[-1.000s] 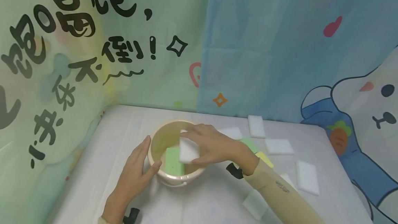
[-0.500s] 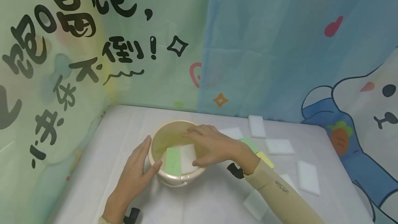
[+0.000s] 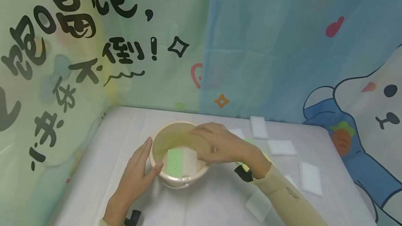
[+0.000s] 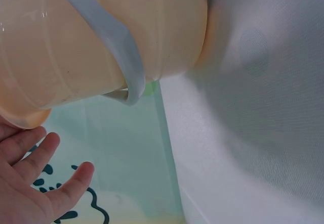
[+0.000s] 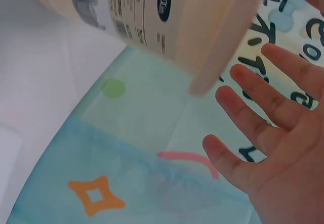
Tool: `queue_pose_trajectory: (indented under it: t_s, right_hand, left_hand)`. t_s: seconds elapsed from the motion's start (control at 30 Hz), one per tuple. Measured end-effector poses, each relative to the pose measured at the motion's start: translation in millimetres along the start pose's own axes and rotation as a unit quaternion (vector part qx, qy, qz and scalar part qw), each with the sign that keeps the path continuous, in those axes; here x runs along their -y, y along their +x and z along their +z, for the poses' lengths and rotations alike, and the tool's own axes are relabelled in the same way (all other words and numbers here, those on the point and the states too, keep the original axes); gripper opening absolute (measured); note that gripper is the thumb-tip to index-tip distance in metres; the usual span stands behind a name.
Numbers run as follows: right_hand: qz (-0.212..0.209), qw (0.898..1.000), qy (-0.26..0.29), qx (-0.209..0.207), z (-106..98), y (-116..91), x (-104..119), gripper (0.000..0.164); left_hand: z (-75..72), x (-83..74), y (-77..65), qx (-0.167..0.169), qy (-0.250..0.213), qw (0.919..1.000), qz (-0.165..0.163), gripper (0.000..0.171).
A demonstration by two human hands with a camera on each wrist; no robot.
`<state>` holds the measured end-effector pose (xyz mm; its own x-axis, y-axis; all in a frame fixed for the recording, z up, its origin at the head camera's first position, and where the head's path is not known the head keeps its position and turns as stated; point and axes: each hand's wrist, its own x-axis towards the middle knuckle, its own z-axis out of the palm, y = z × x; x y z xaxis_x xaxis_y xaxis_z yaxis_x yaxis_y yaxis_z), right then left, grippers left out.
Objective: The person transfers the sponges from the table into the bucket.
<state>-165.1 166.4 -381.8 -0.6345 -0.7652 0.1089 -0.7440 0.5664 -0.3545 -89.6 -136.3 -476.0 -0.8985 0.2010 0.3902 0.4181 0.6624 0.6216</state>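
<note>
A cream plastic bucket [image 3: 157,133] stands on the white-covered table. Inside it a green sponge block [image 3: 175,163] and a white sponge block [image 3: 190,162] lie side by side. My left hand [image 3: 135,173] rests against the bucket's left rim, fingers straight; the left wrist view shows the fingertips [image 4: 48,140] right at the rim, below the grey handle [image 4: 119,42]. Over the right side of the rim is my right hand [image 3: 224,144], holding nothing. Its fingers are spread and relaxed in the right wrist view, beside the bucket's labelled wall [image 5: 152,16].
Several white sponge blocks [image 3: 310,179] lie scattered on the right of the table, one near the back edge [image 3: 259,127]. Green and yellow blocks are partly hidden behind my right wrist. Printed fabric [image 3: 267,51] hangs behind and left.
The white sponge block left my right hand and now lies in the bucket beside the green one. My right hand has since drawn slightly right. The left hand stayed put.
</note>
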Motion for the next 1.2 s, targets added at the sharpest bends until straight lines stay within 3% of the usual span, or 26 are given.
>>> queue_pose_trajectory:
  t_s: [0.17, 0.37, 1.2]
  right_hand:
    - [0.001, 0.999, 0.005, -0.038, -7, -16, -3, 0.062]
    - [0.014, 0.999, -0.005, -0.052, -12, -37, -8, 0.06]
    - [0.148, 0.985, -0.012, -0.092, 6, -120, -31, 0.061]
  left_hand:
    - [0.0, -0.3, -0.1, 0.0, -0.002, 1.0, 0.002, 0.078]
    - [0.5, -0.2, -0.1, -0.001, -0.002, 1.0, 0.005, 0.078]
    - [-0.5, -1.5, 0.8, 0.002, -0.002, 1.0, 0.009, 0.079]
